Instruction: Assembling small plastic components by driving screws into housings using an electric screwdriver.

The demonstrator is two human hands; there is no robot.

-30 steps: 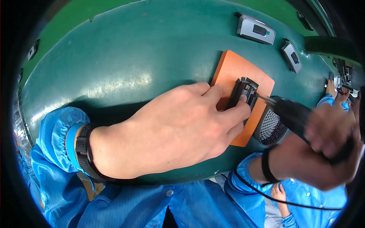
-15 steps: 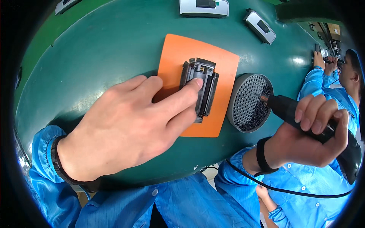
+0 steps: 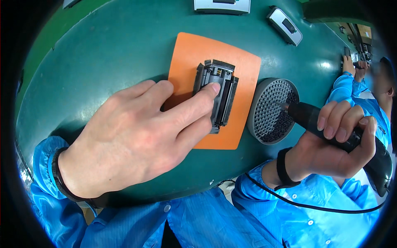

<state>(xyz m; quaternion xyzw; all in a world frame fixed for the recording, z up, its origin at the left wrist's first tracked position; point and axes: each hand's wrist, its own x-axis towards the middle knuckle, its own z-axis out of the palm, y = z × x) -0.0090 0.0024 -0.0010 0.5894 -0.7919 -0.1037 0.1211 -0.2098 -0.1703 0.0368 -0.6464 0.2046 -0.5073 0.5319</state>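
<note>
My left hand lies over an orange mat, its index fingertip pressing on a black rectangular plastic housing. The other fingers curl beside the housing's left side, and the thumb is hidden. My right hand is wrapped round a black electric screwdriver, which tilts with its tip to the left. That tip is over a round grey tray with a dimpled floor. Many small dark screws are heaped along the tray's lower right side.
Silver-and-black units lie at the far side of the green table, another unit to their right. A black cable runs past my right wrist. At the right, a co-worker's blue sleeve and hand show.
The screwdriver tip has shifted very slightly left over the tray. My left hand keeps its finger on the housing. The view has shifted a little.
</note>
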